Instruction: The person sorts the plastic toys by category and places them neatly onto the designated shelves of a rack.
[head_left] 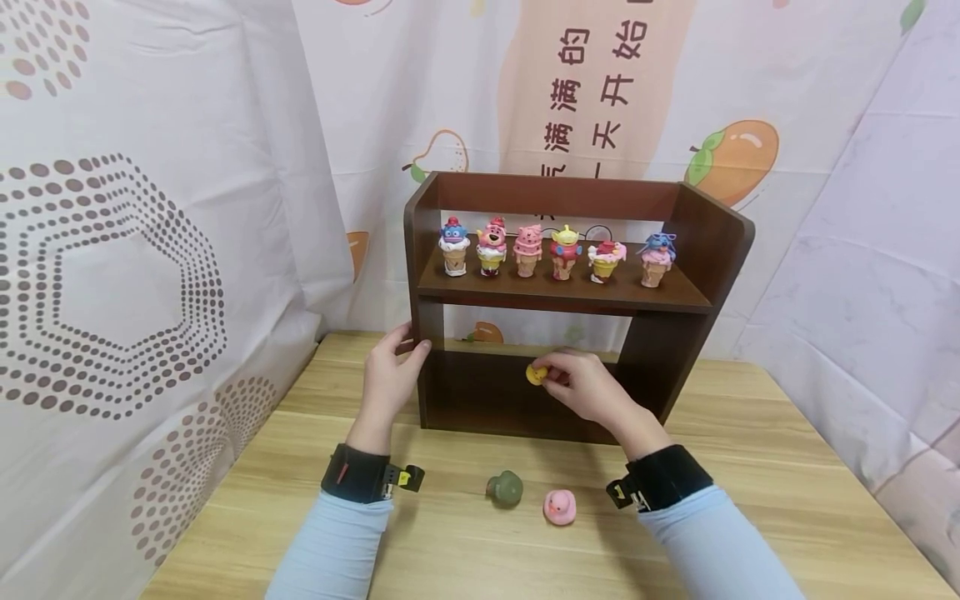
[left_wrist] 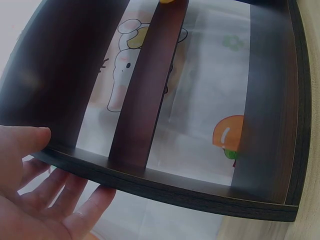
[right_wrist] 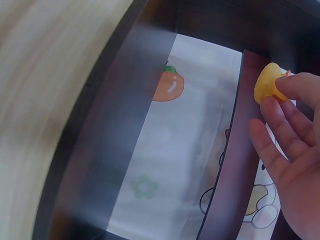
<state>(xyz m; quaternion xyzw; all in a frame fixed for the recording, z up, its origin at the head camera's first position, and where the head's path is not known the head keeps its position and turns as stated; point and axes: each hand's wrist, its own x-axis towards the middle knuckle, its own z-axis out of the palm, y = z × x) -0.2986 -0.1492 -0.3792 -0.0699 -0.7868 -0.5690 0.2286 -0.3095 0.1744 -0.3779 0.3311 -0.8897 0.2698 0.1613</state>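
Note:
A dark brown two-tier wooden shelf (head_left: 562, 302) stands on the table. At its left side panel (left_wrist: 175, 192), my left hand (head_left: 390, 371) holds the edge, with the thumb on the inner side and the fingers outside. My right hand (head_left: 588, 387) reaches into the lower tier and pinches a small yellow toy duck (right_wrist: 268, 84) between thumb and fingers. In the right wrist view, the duck is held apart from the shelf boards. On the table in front lie a dark green toy duck (head_left: 507, 489) and a pink toy duck (head_left: 560, 507).
Several ice-cream-cone figurines stand in a row on the upper tier, among them a blue one (head_left: 453, 247) at the left end and a blue-and-pink one (head_left: 656, 260) at the right. A printed cloth (head_left: 360, 108) hangs behind the wooden table (head_left: 465, 558).

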